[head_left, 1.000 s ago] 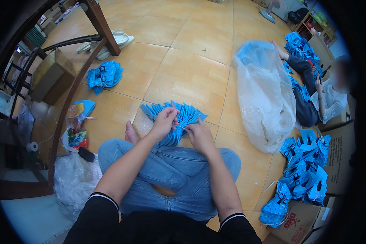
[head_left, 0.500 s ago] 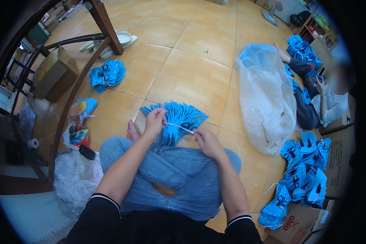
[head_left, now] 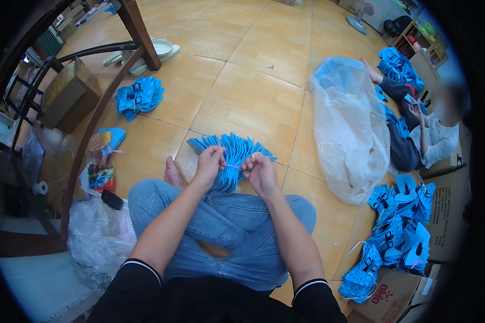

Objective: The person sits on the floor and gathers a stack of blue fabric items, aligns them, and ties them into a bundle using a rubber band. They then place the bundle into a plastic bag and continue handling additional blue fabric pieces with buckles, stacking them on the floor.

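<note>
- The left hand [head_left: 212,162] is over the left part of the blue bundle [head_left: 237,146], its back up, thumb and forefinger pinching the pale tie [head_left: 234,166]; the tie's end is too small to make out.
- The right hand [head_left: 260,171] is at the bundle's right side, fingers curled inward, thumb and fingertips pressed together on the tie's other side, that end equally hard to see.
- Between the hands, the tie crosses the bundle's narrow middle.
- The bundle lies on the tiled floor [head_left: 264,97], fanned out on its far side, just before the crossed legs [head_left: 221,215].
- The left forearm [head_left: 172,218] slants inward over one thigh, the right forearm [head_left: 293,229] over the other; both elbows are bent.
</note>
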Demonstrator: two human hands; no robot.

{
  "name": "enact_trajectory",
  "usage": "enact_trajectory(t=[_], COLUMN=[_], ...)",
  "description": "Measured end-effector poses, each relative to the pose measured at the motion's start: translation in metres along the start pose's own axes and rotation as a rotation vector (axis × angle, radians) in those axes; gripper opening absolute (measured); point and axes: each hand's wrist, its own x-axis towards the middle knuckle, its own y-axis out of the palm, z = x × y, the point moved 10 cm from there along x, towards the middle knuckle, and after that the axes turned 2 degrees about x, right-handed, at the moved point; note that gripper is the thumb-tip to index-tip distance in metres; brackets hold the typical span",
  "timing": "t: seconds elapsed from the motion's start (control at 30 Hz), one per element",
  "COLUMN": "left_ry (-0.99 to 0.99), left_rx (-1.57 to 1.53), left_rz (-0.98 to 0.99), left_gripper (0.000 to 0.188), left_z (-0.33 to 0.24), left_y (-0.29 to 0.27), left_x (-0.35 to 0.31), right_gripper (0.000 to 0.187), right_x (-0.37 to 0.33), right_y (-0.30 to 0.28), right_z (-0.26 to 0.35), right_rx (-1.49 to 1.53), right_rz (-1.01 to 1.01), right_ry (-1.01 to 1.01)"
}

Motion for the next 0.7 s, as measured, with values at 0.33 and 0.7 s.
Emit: enact_trajectory(t=[0.33,0.7], left_ry=[-0.057,0.098], left_rx=[0.018,0.233], left_rz=[-0.004,0.203], left_gripper=[0.018,0.017], left_z=[-0.004,-0.033], left_y=[-0.001,0.029], left_x=[-0.004,-0.015], right_gripper=[0.017,0.017], right_x=[0.003,0.006], right_y=[-0.001,-0.01], right_z=[0.0,-0.003], right_rx=[-0.713,-0.708], right_rz=[0.006,-0.051], right_ry=[-0.222,-0.215])
